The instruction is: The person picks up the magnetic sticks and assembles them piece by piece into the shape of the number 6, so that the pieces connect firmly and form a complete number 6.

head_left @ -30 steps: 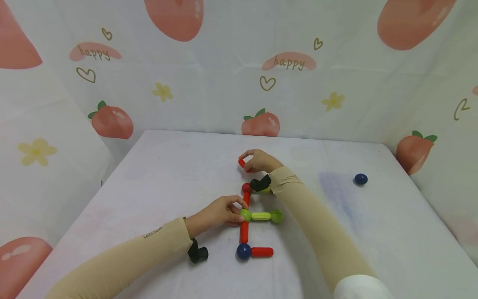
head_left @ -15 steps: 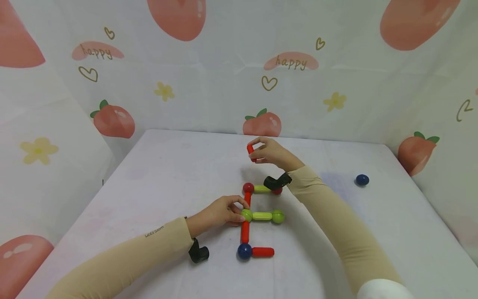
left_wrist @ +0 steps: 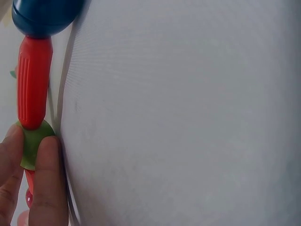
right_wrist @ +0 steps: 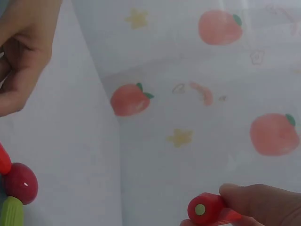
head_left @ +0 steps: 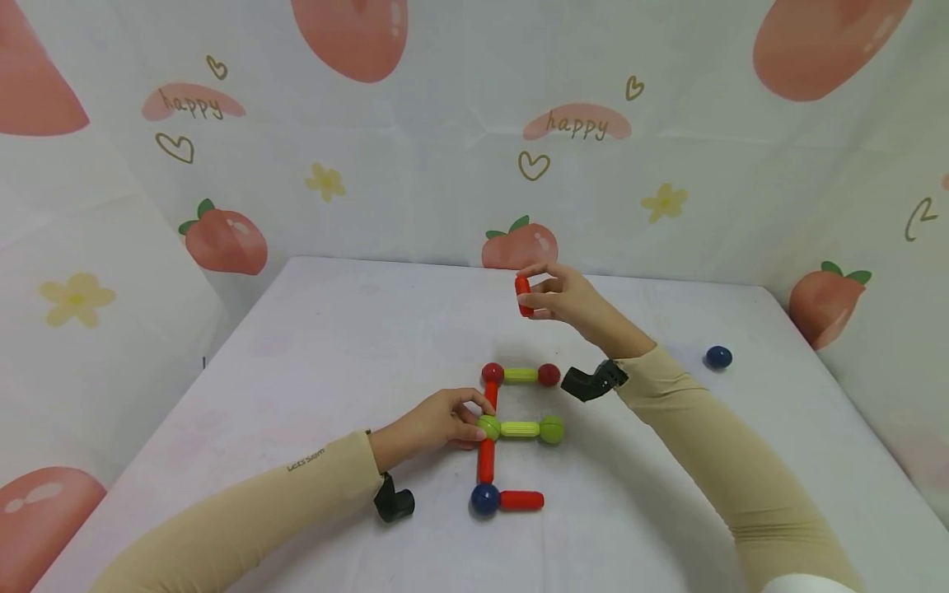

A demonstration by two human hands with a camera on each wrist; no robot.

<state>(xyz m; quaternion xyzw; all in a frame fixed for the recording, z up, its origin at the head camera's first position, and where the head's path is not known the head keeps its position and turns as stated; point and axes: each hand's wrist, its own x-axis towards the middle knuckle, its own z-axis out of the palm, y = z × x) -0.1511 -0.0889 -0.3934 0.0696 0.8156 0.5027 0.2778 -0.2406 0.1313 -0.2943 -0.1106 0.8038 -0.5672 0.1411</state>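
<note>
On the white table lies an E-like figure of rods and balls. My left hand (head_left: 433, 424) pinches the green ball (head_left: 488, 427) at its middle joint. From that ball a red rod (left_wrist: 34, 84) runs to the blue ball (head_left: 485, 499), and a yellow-green rod (head_left: 520, 429) to another green ball (head_left: 552, 429). Beyond the figure, my right hand (head_left: 571, 303) holds a loose red rod (head_left: 522, 287) raised above the table, nearly upright. One end of this rod (right_wrist: 205, 209), with a pale green centre, faces the right wrist camera.
Two dark red balls joined by a yellow-green rod (head_left: 521, 375) form the figure's far arm. At the near arm, a red rod (head_left: 522, 500) ends without a ball. A loose dark blue ball (head_left: 718, 357) lies at the right. Printed cloth (head_left: 430, 165) hangs behind the table.
My right hand has lifted the red rod and moved it rightward, turning it more upright. The figure's far arm has come into view. My left hand stays on the green ball.
</note>
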